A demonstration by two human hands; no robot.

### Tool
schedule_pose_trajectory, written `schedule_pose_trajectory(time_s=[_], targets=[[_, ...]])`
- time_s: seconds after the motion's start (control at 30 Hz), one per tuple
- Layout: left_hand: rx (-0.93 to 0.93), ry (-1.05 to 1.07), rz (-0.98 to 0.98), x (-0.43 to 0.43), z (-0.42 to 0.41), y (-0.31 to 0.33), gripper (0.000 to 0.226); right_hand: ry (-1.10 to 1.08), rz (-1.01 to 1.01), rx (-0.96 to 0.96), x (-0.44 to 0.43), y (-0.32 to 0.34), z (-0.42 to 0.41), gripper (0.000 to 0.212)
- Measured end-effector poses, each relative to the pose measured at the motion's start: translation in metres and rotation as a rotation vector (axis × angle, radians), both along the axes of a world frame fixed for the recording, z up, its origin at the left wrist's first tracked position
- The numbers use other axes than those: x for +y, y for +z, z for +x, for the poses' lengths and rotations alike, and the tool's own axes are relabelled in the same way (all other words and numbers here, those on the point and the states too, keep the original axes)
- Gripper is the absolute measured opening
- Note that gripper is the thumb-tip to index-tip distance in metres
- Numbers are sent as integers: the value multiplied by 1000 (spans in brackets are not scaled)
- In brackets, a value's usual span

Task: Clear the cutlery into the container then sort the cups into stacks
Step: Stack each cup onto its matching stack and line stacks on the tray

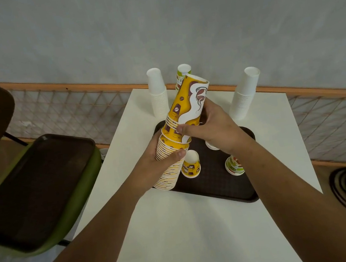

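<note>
Both my hands are gripping: left hand (161, 163) around the tilted yellow cup stack (170, 176), right hand (213, 127) around its top cup (190, 100). The white table (180, 228) is carrying the brown tray (216, 186), where the stack's base is resting beside an inverted yellow cup (191, 165).
</note>
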State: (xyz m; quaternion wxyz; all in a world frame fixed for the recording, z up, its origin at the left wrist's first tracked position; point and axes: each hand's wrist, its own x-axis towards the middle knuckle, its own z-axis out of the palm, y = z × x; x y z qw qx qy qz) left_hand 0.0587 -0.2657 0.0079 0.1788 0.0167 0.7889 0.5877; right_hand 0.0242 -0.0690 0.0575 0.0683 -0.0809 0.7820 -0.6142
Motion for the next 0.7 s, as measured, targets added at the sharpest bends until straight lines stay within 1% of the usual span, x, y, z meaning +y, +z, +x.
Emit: schedule_pose_trajectory(time_s=[0.07, 0.17, 0.33, 0.47, 0.57, 0.7], targets=[[17, -13, 7, 0, 2, 2, 81, 32, 21, -10, -3, 0, 4, 65], [12, -11, 2, -2, 2, 4, 81, 12, 27, -5, -7, 0, 8, 66], [15, -8, -26, -12, 2, 3, 81, -66, -55, -2, -8, 6, 8, 64], [6, 2, -41, -17, 3, 3, 80, -70, -121, -19, -8, 11, 6, 58], [10, 10, -59, -20, 2, 2, 78, -90, -221, -47, -9, 13, 4, 52], [9, 7, -69, -24, 3, 1, 83, -105, -406, -126, -4, 16, 1, 55]])
